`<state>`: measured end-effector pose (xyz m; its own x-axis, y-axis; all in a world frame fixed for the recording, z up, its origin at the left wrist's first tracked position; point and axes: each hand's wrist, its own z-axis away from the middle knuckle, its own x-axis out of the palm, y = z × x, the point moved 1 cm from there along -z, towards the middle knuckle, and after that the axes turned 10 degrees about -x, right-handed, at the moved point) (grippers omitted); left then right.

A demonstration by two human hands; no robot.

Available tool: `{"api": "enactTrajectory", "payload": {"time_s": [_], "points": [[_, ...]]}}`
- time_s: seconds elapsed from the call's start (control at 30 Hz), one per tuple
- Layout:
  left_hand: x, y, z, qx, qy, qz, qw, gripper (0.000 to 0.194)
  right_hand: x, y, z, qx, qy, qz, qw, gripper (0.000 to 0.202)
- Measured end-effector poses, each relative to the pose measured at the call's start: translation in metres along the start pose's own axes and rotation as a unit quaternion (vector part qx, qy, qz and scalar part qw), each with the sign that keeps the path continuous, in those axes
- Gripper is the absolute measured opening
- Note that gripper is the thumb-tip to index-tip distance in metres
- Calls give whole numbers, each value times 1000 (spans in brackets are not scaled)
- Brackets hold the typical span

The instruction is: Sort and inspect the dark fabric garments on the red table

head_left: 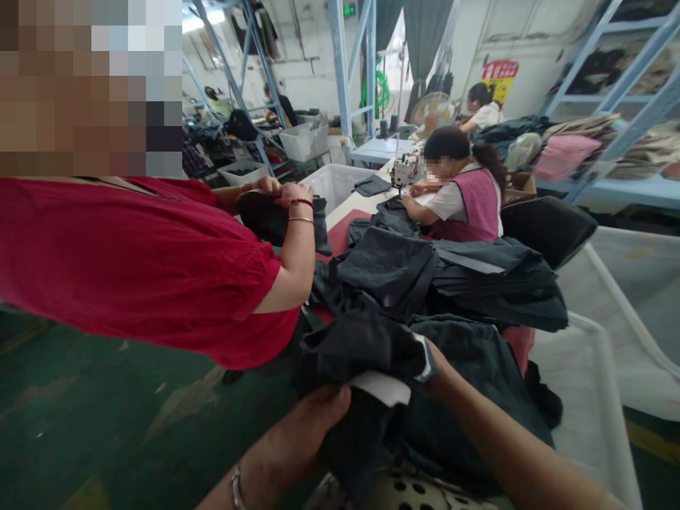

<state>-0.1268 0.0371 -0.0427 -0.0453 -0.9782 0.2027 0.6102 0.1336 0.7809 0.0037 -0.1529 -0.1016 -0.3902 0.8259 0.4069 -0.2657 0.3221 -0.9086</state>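
Observation:
My left hand (313,425), a bracelet at its wrist, is closed on a dark garment (366,347) low in the middle of the view, thumb on top. A white strip (381,388) lies across the cloth beside that thumb. My right hand (429,358) reaches to the right side of the same garment; its fingers are mostly hidden by the cloth and something pale at its edge. Dark folded cloth (467,397) lies under my right forearm. Beyond it are a heaped dark garment (387,269) and a layered stack of dark pieces (499,283).
At the left, a person in red (159,262) holds dark cloth (265,216). Ahead, a person in a pink vest (478,202) works at a sewing machine (404,172). White bins (600,397) stand at the right. A perforated pale object (409,489) is at the bottom.

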Motion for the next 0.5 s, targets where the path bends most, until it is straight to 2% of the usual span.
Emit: {"api": "enactTrajectory", "payload": {"time_s": [0.03,0.1,0.13,0.17,0.2,0.27,0.3,0.33,0.4,0.47,0.5], "points": [[-5,3,-7,19,25,-29,999,41,-3,-3,0,-10,18,-37,999,25],[-9,4,-19,36,56,-166,984,33,-11,-13,0,-43,58,-59,996,32],[-5,1,-22,27,42,-246,968,28,-16,-18,0,-49,83,-61,993,37],[2,-2,-23,5,-1,-311,950,25,-20,-22,0,-46,105,-55,992,42],[13,-6,-22,-21,-67,-345,936,23,-24,-24,1,-33,119,-41,991,45],[40,-7,-16,-59,-219,-284,932,22,-26,-20,5,-7,131,-10,991,48],[51,-4,-14,-58,-269,-207,939,23,-25,-16,9,11,122,7,992,48],[59,1,-13,-45,-296,-116,947,27,-22,-11,15,43,109,22,993,47],[61,11,-14,-11,-301,44,952,35,-14,-1,32,149,62,31,986,45],[44,11,-21,-2,-287,123,950,40,-8,-1,51,254,5,13,967,46],[32,7,-25,-11,-279,135,951,40,-7,-5,60,277,-9,11,961,48]]}}
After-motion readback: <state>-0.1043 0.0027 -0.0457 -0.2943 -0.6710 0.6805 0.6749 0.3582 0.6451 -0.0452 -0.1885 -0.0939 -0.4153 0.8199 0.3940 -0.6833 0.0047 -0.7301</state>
